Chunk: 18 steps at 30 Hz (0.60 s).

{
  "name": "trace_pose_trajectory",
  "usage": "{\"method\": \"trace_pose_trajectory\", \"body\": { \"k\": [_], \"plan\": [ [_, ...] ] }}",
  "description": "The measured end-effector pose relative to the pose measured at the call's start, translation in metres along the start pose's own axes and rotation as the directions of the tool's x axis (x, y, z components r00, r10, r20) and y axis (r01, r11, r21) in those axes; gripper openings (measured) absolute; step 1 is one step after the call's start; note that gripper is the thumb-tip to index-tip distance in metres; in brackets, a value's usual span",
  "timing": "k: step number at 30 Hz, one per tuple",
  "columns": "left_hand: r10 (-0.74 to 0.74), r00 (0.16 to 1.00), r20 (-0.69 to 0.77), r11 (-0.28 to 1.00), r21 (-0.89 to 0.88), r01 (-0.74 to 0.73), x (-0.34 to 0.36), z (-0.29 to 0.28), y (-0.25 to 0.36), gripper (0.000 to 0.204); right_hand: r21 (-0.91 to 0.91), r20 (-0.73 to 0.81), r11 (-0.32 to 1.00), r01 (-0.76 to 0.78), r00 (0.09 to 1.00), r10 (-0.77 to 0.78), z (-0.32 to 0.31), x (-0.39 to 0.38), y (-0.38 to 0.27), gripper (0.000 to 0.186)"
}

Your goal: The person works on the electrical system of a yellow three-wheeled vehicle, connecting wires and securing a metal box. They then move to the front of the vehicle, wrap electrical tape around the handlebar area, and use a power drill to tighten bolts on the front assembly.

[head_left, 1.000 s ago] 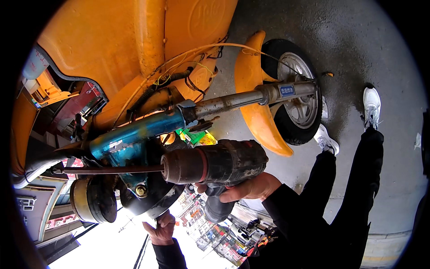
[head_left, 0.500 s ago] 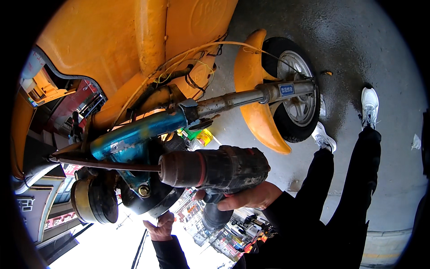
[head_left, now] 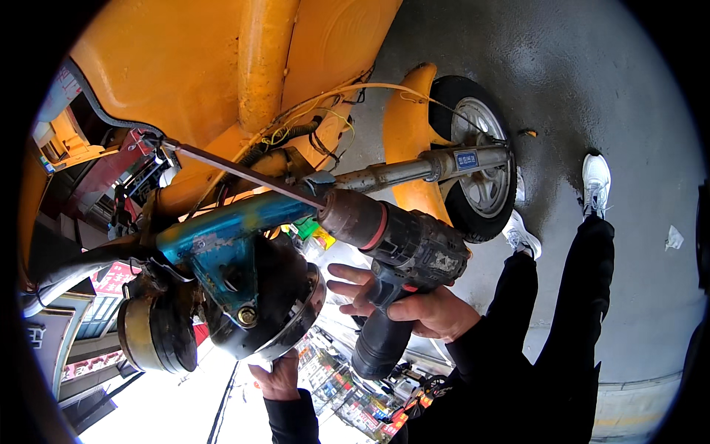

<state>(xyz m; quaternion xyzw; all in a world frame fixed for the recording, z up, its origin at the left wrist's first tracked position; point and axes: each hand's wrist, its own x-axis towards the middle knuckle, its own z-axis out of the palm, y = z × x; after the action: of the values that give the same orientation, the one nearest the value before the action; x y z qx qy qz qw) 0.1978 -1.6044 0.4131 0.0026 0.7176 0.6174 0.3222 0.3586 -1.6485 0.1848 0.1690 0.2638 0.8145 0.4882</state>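
My right hand point(head_left: 444, 314) holds a worn black cordless drill point(head_left: 421, 250) by its grip, some fingers stretched out past the handle. From its chuck a long thin bit point(head_left: 237, 172) runs up and left, crossing in front of the orange body panel point(head_left: 163, 66). Whether its tip touches anything I cannot tell. Below the blue steel fork bracket point(head_left: 222, 240) is a round black headlight point(head_left: 277, 307) with a bright rim. My left hand point(head_left: 279, 377) is closed at the headlight's lower rim, its fingertips partly hidden behind it.
A scuffed fork tube point(head_left: 377, 176) leads right to the front wheel point(head_left: 481, 118) and its orange mudguard point(head_left: 407, 111). Loose cables point(head_left: 325, 95) run along the frame. A round part with a yellowed face point(head_left: 140, 334) hangs left of the headlight. My white shoes point(head_left: 596, 177) stand on wet concrete.
The drill has moved right and tilted, so its bit swung from low beside the blue bracket up across it. My right fingers have spread. My left hand stays at the headlight.
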Motion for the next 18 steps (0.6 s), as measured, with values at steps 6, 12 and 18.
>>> {"method": "trace_pose_trajectory", "body": {
  "k": [6, 12, 18],
  "plan": [
    [-0.252, 0.927, 0.279, 0.955, -0.082, 0.284, -0.006, -0.017, 0.003, 0.012, 0.063, 0.024, 0.997, 0.044, 0.999, -0.045, 0.006, -0.001, 0.023, 0.053],
    [-0.082, 0.927, 0.366, 0.971, 0.238, -0.008, -0.002, -0.03, -0.003, 0.043, -0.076, 0.091, 0.993, 0.086, 0.993, -0.079, 0.01, 0.005, 0.017, 0.072],
    [-0.129, 0.857, 0.498, 0.935, 0.349, -0.062, 0.014, -0.031, 0.01, 0.061, -0.098, 0.069, 0.992, 0.081, 0.995, -0.074, -0.001, 0.019, 0.023, 0.066]
  ]
}}
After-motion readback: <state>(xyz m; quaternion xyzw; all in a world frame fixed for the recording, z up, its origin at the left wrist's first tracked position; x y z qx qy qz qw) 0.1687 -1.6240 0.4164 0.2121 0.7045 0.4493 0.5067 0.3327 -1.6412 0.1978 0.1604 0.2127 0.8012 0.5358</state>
